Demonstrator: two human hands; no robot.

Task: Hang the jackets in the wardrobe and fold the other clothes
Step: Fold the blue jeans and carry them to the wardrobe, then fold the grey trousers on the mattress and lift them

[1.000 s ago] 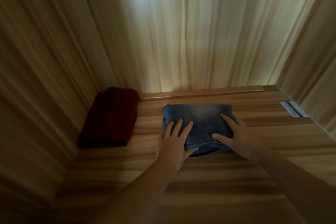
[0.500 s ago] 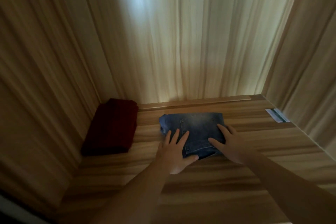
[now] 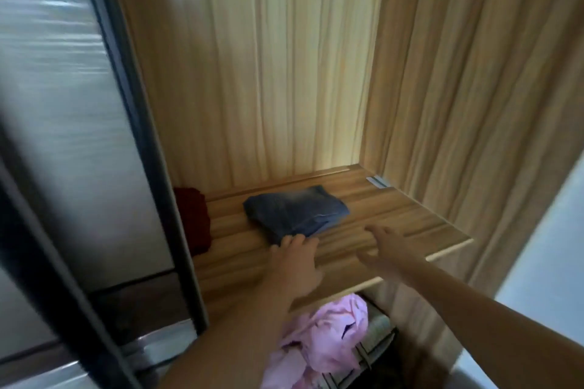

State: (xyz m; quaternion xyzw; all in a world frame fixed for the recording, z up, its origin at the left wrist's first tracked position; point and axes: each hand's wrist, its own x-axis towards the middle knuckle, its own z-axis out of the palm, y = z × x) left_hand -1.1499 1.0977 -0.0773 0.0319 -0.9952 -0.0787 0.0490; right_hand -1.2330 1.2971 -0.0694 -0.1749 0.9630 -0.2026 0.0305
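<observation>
Folded blue jeans [image 3: 297,213] lie on the wooden wardrobe shelf [image 3: 410,221]. My left hand [image 3: 295,265] lies flat on the shelf in front of them, fingertips just touching their near edge. To the right of the jeans, my right hand [image 3: 384,251] hovers over the shelf with fingers spread and holds nothing. A folded dark red garment [image 3: 194,219] sits at the shelf's left end, partly hidden by the door frame. A crumpled pink garment [image 3: 319,347] lies below the shelf.
A dark-framed sliding door [image 3: 63,136] with a frosted panel fills the left side. Wooden walls enclose the shelf at the back and right. A small white sticker [image 3: 376,181] sits at the back right corner. A patterned box or basket [image 3: 376,338] holds the pink garment.
Both hands have drawn back off the jeans toward the shelf's front edge. The camera has pulled back, so the sliding door and the pink garment below have come into view.
</observation>
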